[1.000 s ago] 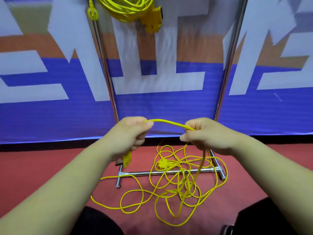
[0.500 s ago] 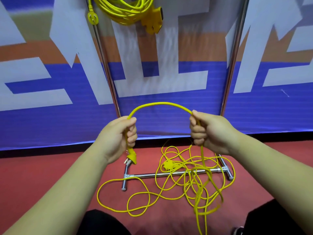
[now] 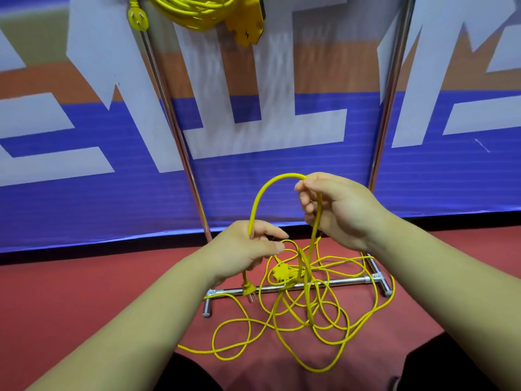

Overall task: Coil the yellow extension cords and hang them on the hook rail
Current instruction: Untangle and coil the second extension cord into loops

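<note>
Between the left upright and the right upright open room ran up to the hung coil. The loose cord arched from left hand to right hand across that gap and tangled over the base bar below. The banner closed the back; the floor left of the base bar lay open.

I'm seeing the red floor carrying a tangled yellow cord, loops lying across the rack's metal base.
</note>
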A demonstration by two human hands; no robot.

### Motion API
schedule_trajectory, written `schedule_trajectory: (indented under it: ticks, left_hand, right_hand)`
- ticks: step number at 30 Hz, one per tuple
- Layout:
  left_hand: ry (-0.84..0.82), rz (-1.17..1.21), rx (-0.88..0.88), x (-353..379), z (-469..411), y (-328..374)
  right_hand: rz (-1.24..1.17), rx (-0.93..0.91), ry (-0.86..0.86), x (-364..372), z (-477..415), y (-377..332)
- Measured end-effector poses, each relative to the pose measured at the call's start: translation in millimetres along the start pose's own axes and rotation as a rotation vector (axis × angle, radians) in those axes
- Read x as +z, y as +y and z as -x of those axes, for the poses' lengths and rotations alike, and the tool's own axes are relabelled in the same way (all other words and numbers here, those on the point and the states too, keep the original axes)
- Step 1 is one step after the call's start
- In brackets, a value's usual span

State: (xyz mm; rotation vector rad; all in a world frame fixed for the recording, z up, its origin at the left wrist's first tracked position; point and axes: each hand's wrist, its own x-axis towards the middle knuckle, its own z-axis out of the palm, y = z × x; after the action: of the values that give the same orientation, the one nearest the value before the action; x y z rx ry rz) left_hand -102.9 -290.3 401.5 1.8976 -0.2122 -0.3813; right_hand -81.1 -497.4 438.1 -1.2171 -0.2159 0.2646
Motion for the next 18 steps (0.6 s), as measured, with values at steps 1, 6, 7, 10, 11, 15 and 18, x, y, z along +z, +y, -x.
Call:
schedule_trajectory:
  ticks: [1, 6, 7, 10, 11, 15, 18]
  left_hand:
    - [0.002, 0.013, 0.0, 1.4, -2.6, -1.2]
    - [-0.025, -0.031, 0.003, 11.5, -12.7, -3.2]
    - [-0.045, -0.053, -0.003, 14.3, -14.1, -4.0]
    - [-0.104, -0.121, -0.019, 22.6, -17.7, -7.4]
    - [-0.117, -0.148, -0.023, 24.7, -18.6, -8.1]
    - [-0.097, -0.262, 0.009, 27.8, -21.8, -7.1]
    - [-0.077, -0.425, 0.072, 28.4, -20.7, -3.0]
  right_hand:
    - [-0.023, 0.003, 0.002, 0.0, -0.4, -0.1]
    - [-0.093, 0.021, -0.005, -0.5, -1.7, 0.0]
    - [-0.102, 0.026, -0.005, -0.5, -1.6, -0.6]
    - [-0.128, 0.029, -0.001, -0.8, -1.1, -2.8]
    - [-0.132, 0.026, 0.0, -0.8, -0.6, -3.5]
    - [-0.134, 0.02, 0.008, -3.6, 1.2, -5.5]
    - [-0.099, 0.016, 0.049, -6.6, 2.7, -7.0]
